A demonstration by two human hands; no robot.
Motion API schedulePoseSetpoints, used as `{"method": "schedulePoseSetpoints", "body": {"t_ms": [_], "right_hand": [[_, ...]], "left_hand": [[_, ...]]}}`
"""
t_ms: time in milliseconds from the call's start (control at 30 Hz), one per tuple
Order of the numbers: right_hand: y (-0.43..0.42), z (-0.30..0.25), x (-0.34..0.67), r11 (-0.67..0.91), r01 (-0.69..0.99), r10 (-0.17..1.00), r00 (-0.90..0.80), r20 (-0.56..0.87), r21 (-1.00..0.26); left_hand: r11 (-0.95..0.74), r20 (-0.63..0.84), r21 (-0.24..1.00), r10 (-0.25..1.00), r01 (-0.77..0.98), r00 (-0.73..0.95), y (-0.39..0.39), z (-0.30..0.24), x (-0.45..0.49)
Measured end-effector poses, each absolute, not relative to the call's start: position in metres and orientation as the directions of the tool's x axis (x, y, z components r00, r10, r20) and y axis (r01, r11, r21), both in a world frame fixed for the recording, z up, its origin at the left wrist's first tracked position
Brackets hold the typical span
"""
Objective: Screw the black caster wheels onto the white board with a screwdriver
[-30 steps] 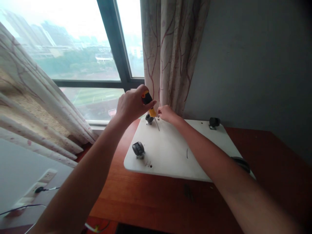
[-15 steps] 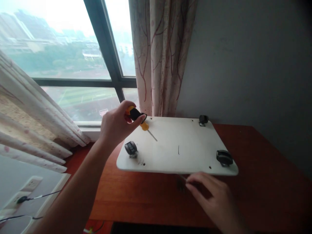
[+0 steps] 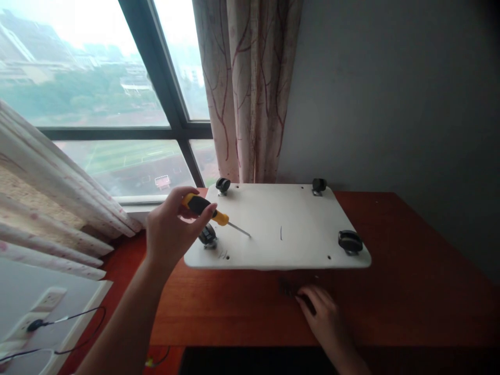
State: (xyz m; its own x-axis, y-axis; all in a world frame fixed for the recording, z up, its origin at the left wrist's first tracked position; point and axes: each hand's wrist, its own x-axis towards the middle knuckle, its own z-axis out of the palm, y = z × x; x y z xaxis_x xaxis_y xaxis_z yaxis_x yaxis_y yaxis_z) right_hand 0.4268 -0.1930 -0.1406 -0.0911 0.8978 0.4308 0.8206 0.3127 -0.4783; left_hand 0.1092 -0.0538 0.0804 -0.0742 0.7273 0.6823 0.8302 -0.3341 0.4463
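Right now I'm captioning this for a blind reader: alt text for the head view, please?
A left hand holds a yellow-and-black screwdriver over a white board with four black casters, lying on a wooden table by a window. The right hand rests at small dark pieces on the table near the board.

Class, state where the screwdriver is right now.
Head view, left of centre: the left hand holds the screwdriver, its tip over the white board, just above the near-left caster.

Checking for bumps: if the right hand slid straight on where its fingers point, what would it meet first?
Probably the small dark pieces on the table just ahead of the right hand, then the near edge of the white board; depth is hard to judge.
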Motion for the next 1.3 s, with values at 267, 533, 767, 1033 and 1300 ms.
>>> {"method": "schedulePoseSetpoints", "body": {"t_ms": [267, 533, 767, 1033, 1300], "right_hand": [[-0.196, -0.127, 0.420, 0.307, 0.786, 0.926, -0.117, 0.358, -0.537], [-0.193, -0.135, 0.414, 0.321, 0.786, 0.917, -0.119, 0.381, -0.528], [-0.186, -0.130, 0.402, 0.315, 0.767, 0.926, -0.120, 0.357, -0.559], [-0.180, -0.119, 0.389, 0.352, 0.758, 0.923, -0.184, 0.338, -0.548], [-0.184, -0.116, 0.369, 0.361, 0.731, 0.924, -0.198, 0.326, -0.580]], "left_hand": [[-0.282, 0.639, 0.507, 0.757, 0.815, -0.136, -0.058, 0.082, 0.106], [-0.276, 0.624, 0.511, 0.771, 0.814, -0.130, -0.062, 0.085, 0.107], [-0.277, 0.630, 0.483, 0.769, 0.831, -0.110, -0.061, 0.081, 0.106], [-0.272, 0.621, 0.547, 0.766, 0.792, -0.166, -0.071, 0.082, 0.111], [-0.324, 0.611, 0.625, 0.770, 0.710, -0.187, -0.093, 0.066, 0.121]]}}
